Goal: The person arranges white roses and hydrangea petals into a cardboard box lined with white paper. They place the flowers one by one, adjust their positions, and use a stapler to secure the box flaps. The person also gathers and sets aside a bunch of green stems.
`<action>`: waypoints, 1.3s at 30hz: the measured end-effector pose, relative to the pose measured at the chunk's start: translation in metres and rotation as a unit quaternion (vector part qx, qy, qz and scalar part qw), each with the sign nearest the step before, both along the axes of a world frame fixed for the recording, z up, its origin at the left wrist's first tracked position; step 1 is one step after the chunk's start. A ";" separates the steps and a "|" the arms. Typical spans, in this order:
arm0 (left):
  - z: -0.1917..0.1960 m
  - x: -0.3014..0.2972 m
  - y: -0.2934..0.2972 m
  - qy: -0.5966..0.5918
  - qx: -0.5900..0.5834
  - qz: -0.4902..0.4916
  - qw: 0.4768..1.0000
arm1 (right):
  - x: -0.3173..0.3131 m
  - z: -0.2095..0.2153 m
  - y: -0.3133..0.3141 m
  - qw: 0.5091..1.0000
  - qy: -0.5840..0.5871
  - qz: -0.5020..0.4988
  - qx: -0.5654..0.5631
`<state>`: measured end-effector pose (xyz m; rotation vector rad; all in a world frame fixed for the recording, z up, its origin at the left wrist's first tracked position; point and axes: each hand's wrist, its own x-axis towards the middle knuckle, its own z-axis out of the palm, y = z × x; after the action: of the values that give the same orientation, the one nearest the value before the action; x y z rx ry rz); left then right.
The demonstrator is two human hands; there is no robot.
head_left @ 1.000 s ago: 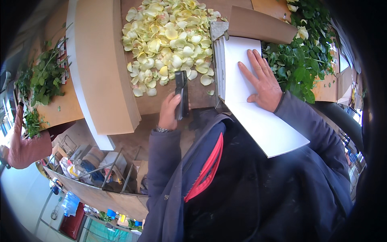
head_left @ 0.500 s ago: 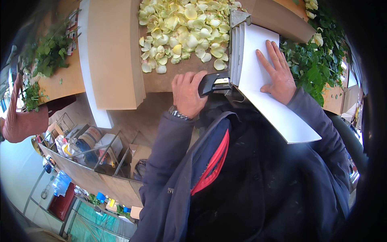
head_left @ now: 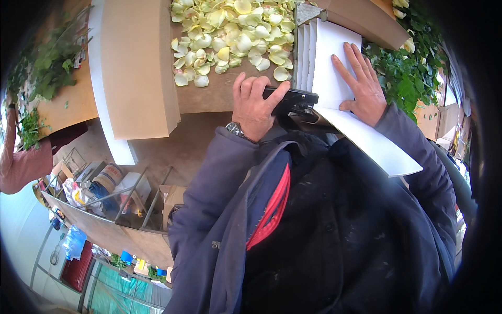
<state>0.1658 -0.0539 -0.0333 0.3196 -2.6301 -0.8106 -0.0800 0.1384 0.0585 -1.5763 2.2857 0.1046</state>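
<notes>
My left hand [head_left: 254, 109], with a watch on the wrist, is wrapped round a black stapler [head_left: 294, 102]. The stapler's front end is at the near edge of a folded sheet of white cardboard [head_left: 330, 65]. My right hand [head_left: 366, 93] lies flat on that cardboard with its fingers spread. Toward me, a long white flap [head_left: 374, 140] of the cardboard slopes down to the right. Corrugated layers [head_left: 307, 57] stand along the cardboard's left side. Whether the stapler's jaws touch the cardboard is hard to make out.
Pale yellow petals [head_left: 225, 39] cover the board beyond my left hand. A stack of brown cardboard sheets [head_left: 137, 73] lies to the left. Leafy stems [head_left: 402, 70] are piled at right. A metal-framed cart [head_left: 117, 196] stands lower left, and another person's sleeve [head_left: 26, 165] shows at far left.
My left hand has turned and shifted slightly right, swinging the stapler's front end against the cardboard's near edge. My right hand stays pressed on the sheet. The whole view has shifted a little.
</notes>
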 end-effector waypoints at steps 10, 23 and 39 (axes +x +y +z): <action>0.004 -0.018 -0.002 0.014 -0.079 -0.023 0.996 | 0.001 0.002 -0.001 1.000 0.010 -0.002 0.025; 0.019 -0.024 -0.017 -0.075 -0.112 -0.107 0.985 | -0.004 0.002 0.002 0.999 -0.030 0.000 0.033; -0.010 -0.016 -0.013 -0.106 -0.123 -0.066 0.985 | -0.263 0.003 0.169 0.842 -0.089 -0.433 -0.310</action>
<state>0.1502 -0.0665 -0.0432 0.1720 -2.9378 -0.5053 -0.3426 0.3070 0.0617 -0.5381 2.7663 -1.0469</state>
